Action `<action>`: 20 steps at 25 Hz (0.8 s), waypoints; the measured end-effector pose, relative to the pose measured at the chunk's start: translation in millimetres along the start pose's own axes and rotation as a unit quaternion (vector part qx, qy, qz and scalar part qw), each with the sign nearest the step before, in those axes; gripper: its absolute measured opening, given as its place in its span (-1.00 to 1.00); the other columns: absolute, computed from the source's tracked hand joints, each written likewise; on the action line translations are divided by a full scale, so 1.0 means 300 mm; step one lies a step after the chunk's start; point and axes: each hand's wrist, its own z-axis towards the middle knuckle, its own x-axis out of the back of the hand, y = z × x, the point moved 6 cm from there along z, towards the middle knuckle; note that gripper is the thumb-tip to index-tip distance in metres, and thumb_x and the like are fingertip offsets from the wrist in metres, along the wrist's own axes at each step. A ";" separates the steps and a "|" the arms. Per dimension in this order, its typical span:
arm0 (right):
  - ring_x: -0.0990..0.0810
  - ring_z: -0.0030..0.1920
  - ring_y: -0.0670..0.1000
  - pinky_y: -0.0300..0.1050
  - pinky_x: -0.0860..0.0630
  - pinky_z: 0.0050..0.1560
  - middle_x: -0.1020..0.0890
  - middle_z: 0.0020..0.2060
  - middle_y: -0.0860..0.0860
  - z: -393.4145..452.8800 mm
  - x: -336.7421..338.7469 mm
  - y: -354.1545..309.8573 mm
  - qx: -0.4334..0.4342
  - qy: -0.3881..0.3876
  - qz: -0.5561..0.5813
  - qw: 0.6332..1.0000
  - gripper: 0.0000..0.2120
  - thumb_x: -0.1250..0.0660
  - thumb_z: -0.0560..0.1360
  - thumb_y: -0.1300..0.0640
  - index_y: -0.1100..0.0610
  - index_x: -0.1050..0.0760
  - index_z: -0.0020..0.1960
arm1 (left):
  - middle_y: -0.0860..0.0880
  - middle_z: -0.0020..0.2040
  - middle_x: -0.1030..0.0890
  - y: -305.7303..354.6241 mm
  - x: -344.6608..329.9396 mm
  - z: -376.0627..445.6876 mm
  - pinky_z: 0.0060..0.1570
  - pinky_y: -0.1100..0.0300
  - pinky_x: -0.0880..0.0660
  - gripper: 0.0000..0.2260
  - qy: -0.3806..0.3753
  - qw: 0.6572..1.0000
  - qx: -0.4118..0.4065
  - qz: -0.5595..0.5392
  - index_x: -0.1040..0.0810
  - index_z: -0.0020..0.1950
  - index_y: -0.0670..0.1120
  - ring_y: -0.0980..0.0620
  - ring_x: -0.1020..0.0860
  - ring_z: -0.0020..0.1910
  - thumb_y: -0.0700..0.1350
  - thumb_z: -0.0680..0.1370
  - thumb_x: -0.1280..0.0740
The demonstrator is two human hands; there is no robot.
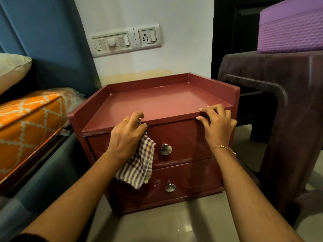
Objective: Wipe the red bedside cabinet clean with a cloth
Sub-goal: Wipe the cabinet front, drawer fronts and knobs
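Observation:
The red bedside cabinet [157, 102] stands on the floor in front of me, with a raised rim round its top and two drawers with metal knobs. My left hand [127, 135] grips a purple-and-white checked cloth [139, 165] at the front edge of the top, left of centre. Most of the cloth hangs down over the upper drawer front. My right hand [216, 121] holds the front edge of the top near its right corner, with curled fingers on the surface and the thumb under the lip. Pale dusty smears show on the drawer fronts.
An orange patterned mattress [29, 123] and a pillow lie to the left. A dark plastic stool [283, 95] with a purple box [291, 28] on it stands close on the right. A switch panel [125, 41] is on the wall behind. Tiled floor lies below.

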 end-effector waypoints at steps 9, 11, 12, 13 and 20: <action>-0.48 -0.04 0.18 -0.03 -0.21 -0.09 -0.57 -0.04 0.07 -0.011 -0.006 -0.006 -0.019 0.006 0.029 0.999 -0.75 -0.44 0.37 0.09 0.09 -0.61 0.04 | -0.17 0.07 -0.55 -0.352 0.071 -0.269 -0.22 0.12 -0.41 -0.85 -0.048 0.954 0.294 -0.027 -0.57 -0.02 -0.24 -0.17 -0.57 -0.06 -0.17 0.51 -0.33; -0.48 -0.02 0.18 -0.03 -0.21 -0.08 -0.56 -0.04 0.08 -0.010 -0.007 -0.008 -0.020 0.002 0.036 0.999 -0.75 -0.44 0.37 0.11 0.10 -0.61 0.04 | -0.20 0.02 -0.54 -0.303 0.078 -0.236 -0.32 0.14 -0.44 -0.88 -0.021 0.977 0.213 -0.016 -0.58 -0.15 -0.27 -0.18 -0.58 -0.17 -0.21 0.48 -0.37; -0.48 -0.01 0.18 -0.02 -0.22 -0.08 -0.56 -0.03 0.08 -0.010 -0.007 -0.008 -0.021 0.002 0.040 0.999 -0.75 -0.44 0.37 0.11 0.11 -0.61 0.04 | -0.17 0.01 -0.52 -0.285 0.081 -0.213 -0.34 0.17 -0.42 -0.87 -0.017 0.980 0.199 -0.027 -0.57 -0.17 -0.26 -0.14 -0.56 -0.18 -0.19 0.49 -0.35; -0.48 -0.01 0.19 -0.02 -0.22 -0.08 -0.56 -0.02 0.09 -0.010 -0.006 -0.008 -0.022 0.003 0.045 0.999 -0.75 -0.45 0.37 0.12 0.11 -0.61 0.05 | -0.13 0.00 -0.50 -0.265 0.081 -0.189 -0.36 0.21 -0.40 -0.84 -0.005 0.985 0.172 -0.028 -0.57 -0.19 -0.25 -0.08 -0.54 -0.19 -0.16 0.49 -0.32; -0.44 0.05 0.21 0.00 -0.24 -0.06 -0.54 0.06 0.09 -0.012 -0.004 -0.012 -0.035 -0.019 0.013 0.999 -0.74 -0.43 0.41 0.11 0.11 -0.58 0.09 | -0.17 -0.08 -0.56 -0.232 0.062 -0.183 -0.53 0.14 -0.47 -0.80 0.007 0.992 0.119 0.028 -0.55 -0.23 -0.23 -0.14 -0.57 -0.25 -0.13 0.50 -0.25</action>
